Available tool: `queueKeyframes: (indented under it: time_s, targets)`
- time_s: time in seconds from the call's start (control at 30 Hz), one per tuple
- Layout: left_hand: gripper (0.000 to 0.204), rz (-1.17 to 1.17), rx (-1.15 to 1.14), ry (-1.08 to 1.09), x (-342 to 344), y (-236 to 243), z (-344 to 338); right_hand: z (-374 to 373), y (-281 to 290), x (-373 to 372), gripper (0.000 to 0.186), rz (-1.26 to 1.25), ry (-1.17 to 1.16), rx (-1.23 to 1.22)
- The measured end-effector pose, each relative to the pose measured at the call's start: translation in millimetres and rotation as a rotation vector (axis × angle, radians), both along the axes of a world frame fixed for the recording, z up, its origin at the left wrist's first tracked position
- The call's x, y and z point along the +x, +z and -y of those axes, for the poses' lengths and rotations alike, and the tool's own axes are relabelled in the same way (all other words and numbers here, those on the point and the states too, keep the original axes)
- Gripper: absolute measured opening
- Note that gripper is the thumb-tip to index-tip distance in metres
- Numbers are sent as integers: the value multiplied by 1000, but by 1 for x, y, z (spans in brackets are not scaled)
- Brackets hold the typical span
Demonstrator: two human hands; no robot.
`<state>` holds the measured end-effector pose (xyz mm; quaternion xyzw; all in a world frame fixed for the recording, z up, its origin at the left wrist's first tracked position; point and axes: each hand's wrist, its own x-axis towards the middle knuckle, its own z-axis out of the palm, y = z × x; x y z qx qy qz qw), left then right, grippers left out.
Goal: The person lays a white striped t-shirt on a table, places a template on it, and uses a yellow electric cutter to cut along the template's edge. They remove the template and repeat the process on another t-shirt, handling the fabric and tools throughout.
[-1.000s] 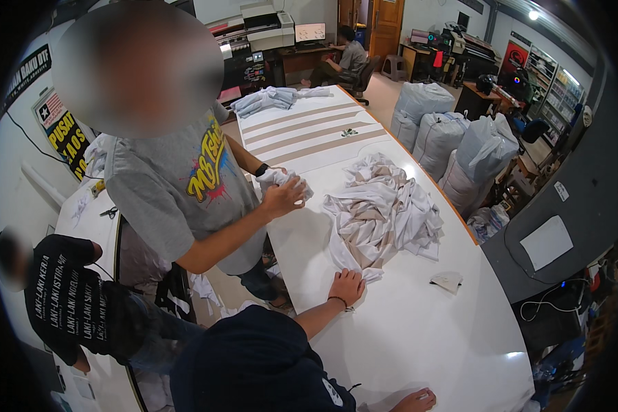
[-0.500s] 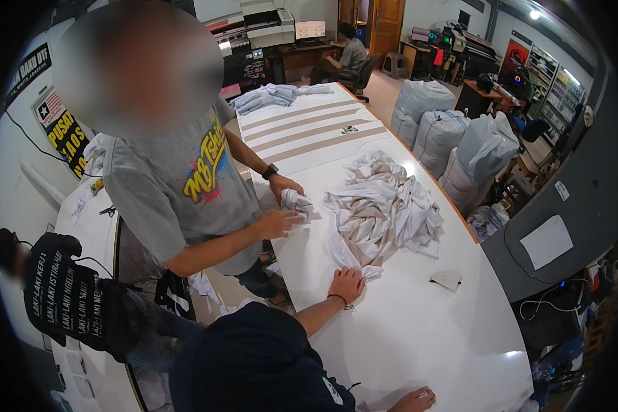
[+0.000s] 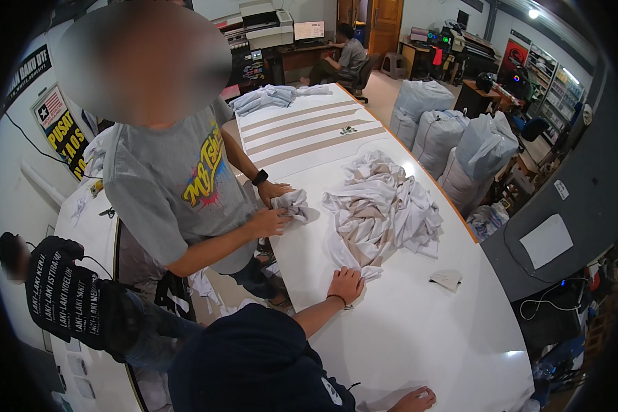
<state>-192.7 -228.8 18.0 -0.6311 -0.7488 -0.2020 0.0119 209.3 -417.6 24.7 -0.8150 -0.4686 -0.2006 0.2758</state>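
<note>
Lowered since the first frame, the small white bundle (image 3: 295, 204) now sits on the surface (image 3: 432, 336) under the co-worker's hands (image 3: 270, 222), while the person's own two hands have stayed put. Just right of centre lies a loose pile of white and beige cloth (image 3: 388, 206), heavily creased. The left hand (image 3: 347, 286) rests palm-down on its lower corner, fingers lightly bent over the edge — whether they pinch it, I cannot tell. The right hand (image 3: 416, 398), at the lower edge of the frame, lies with fingers loosely curled around nothing visible. Handling this cloth well probably means finding one free edge and lifting it gently — tugging at the corner could drag the whole tangle. Right of the pile is a pale scrap (image 3: 447, 279); striped cloth (image 3: 309, 130) spreads toward the upper middle.
</note>
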Motion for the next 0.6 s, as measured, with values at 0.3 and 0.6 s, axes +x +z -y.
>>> queueKeyframes:
  time_s: [0.3,0.6]
  targets:
    - [25,19,71,-11,-2,3,3,4,-1,2,21,-7,-5,16]
    - [27,-10,84,-21,-3,-7,0,5,-3,2,22,-24,6,21]
